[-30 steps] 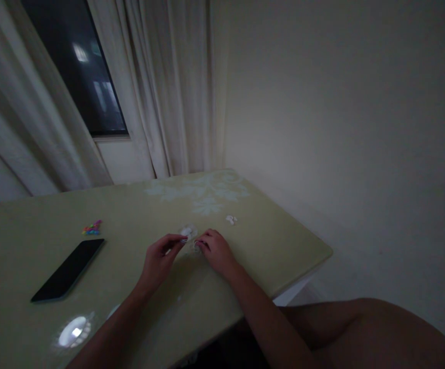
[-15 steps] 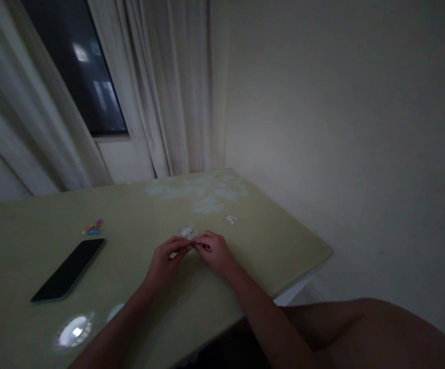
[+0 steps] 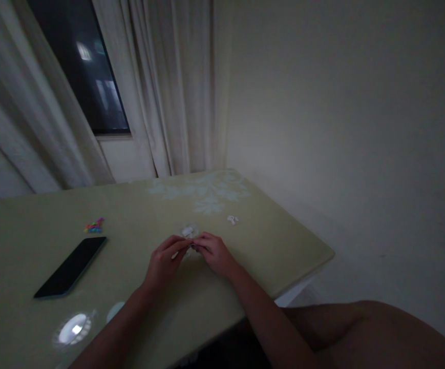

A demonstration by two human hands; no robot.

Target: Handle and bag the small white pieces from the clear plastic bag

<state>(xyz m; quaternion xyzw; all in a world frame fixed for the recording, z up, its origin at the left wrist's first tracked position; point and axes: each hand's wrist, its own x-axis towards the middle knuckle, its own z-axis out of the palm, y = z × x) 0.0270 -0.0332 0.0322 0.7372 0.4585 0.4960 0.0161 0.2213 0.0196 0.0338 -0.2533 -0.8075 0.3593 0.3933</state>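
Note:
Above the table, my left hand (image 3: 166, 256) and my right hand (image 3: 213, 252) meet fingertip to fingertip. Both are closed in a pinch around something small that the fingers mostly hide; its kind cannot be made out. Just beyond the fingers lies a small clear plastic packet (image 3: 188, 230) with something white in it. A few small white pieces (image 3: 232, 220) rest farther off, to the right of that packet.
A dark flat tablet or phone (image 3: 70, 267) lies left of my hands, with a small heap of coloured pieces (image 3: 94, 225) behind it. Nearer is a shiny round item (image 3: 75, 329) on the table (image 3: 283, 246). Curtains and a wall border the far side.
My fingers have shifted slightly at the pinch, and the right fingertips are drawn closer together. The view has moved a little; the things on the table stay in place.

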